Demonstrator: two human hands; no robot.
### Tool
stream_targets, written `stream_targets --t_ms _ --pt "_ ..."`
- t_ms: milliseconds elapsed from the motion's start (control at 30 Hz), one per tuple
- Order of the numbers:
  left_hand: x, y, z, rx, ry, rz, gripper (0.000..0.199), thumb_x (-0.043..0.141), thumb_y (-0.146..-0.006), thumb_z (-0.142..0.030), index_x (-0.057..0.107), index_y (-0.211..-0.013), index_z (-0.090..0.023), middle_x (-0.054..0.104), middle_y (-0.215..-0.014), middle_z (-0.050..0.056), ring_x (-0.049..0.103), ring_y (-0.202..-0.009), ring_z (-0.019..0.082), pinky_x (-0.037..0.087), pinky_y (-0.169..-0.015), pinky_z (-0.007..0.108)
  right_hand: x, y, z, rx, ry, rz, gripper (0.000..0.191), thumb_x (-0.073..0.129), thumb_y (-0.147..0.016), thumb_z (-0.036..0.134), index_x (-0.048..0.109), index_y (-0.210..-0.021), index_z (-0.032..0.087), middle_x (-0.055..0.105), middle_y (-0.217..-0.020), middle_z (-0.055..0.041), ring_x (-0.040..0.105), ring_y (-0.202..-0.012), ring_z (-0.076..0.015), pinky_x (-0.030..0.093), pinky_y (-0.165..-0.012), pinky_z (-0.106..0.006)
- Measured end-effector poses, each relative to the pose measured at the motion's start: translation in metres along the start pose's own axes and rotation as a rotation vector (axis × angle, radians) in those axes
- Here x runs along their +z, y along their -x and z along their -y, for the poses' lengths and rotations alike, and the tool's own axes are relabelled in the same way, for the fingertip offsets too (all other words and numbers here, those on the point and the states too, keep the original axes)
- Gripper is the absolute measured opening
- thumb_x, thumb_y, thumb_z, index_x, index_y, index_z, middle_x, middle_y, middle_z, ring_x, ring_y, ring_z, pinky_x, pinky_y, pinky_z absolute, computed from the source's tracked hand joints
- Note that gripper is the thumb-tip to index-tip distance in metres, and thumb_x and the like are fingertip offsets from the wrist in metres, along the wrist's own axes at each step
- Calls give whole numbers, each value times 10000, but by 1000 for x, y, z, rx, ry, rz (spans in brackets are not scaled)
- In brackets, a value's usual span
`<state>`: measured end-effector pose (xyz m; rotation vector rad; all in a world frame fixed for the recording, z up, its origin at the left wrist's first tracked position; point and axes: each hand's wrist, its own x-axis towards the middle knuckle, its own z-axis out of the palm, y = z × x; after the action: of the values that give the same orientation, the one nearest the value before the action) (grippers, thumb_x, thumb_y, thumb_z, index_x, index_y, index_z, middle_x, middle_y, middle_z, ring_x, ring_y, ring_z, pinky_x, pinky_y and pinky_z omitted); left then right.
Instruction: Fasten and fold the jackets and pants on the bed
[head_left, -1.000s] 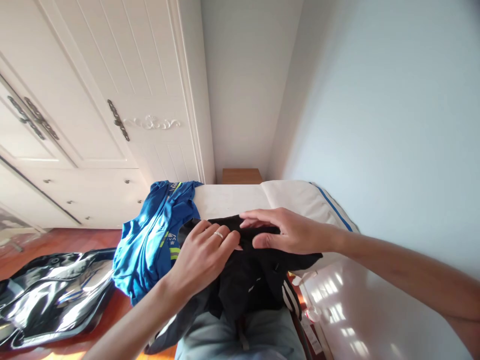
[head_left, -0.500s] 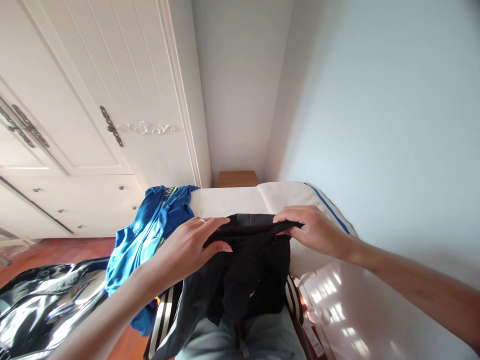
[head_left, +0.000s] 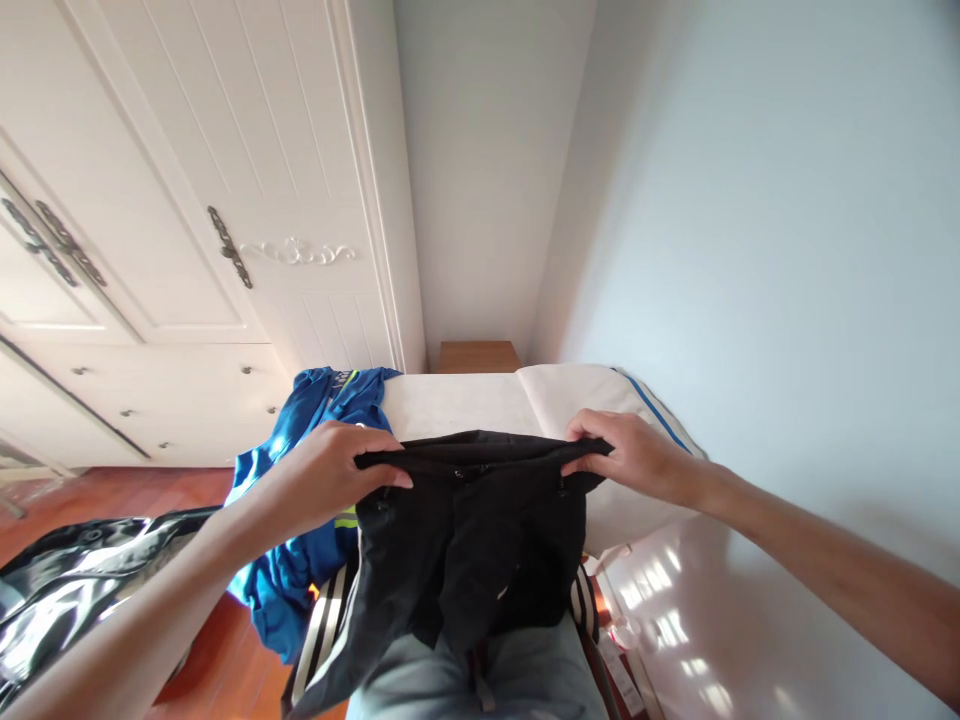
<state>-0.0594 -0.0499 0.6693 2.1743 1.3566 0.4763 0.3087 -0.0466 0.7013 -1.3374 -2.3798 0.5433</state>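
Black pants (head_left: 480, 530) hang by their waistband between my two hands, the lower part draped over my lap. At the waistband's left end, my left hand (head_left: 349, 465) is closed, pinching the edge between thumb and fingers. The right end is gripped the same way by my right hand (head_left: 619, 450). The waistband is stretched nearly straight, with small zips or fittings showing just below it. How far the legs of the pants reach is hidden in the folds. Behind my left forearm lies a blue garment (head_left: 281, 560) with a yellow-green stripe.
A pale padded surface (head_left: 465, 400) lies ahead, with a blue-edged cover (head_left: 645, 400) at its right. White wardrobe doors (head_left: 180, 260) stand at left, a blue-grey wall (head_left: 787, 250) at right. Shiny black bag-like material (head_left: 90, 570) lies on the reddish wood floor (head_left: 225, 660).
My left hand has moved left along the waistband to its end, and the waistband is now spread wider. My right hand has stayed about where it was, still gripping.
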Motion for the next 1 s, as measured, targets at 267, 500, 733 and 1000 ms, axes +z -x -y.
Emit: stream_targets --t_ms 267,500,733,1000 --pt "-9 -13 14 98 26 -331 262 564 -889 -388 775 -947 -244 772 -917 4 700 -842 196 488 -736 265 -15 -32 -24 78 -365 -115 447 833 -641 588 709 -785 183 685 -763 -28 611 -708 -182 489 -663 -295" --pt "-14 -36 39 -24 148 -224 325 652 -811 -480 749 -978 -219 748 -934 8 671 -873 196 483 -783 278 8 -43 -54 130 -618 -254 420 825 -668 525 735 -910 194 731 -880 -51 661 -799 -205 545 -772 -351" --pt "-6 -42 43 -70 174 -155 315 658 -826 -471 734 -902 -174 716 -848 8 627 -800 175 450 -725 263 47 -46 -75 109 -522 -395 324 745 -750 489 723 -923 216 740 -932 -58 679 -884 -241 557 -807 -372" --pt "13 -47 57 -59 644 -34 373 823 -677 -385 742 -1005 -229 734 -867 33 675 -805 207 522 -690 264 80 -41 -87 213 -749 -582 283 722 -768 455 671 -895 208 695 -1111 -66 641 -1056 -235 537 -893 -377"
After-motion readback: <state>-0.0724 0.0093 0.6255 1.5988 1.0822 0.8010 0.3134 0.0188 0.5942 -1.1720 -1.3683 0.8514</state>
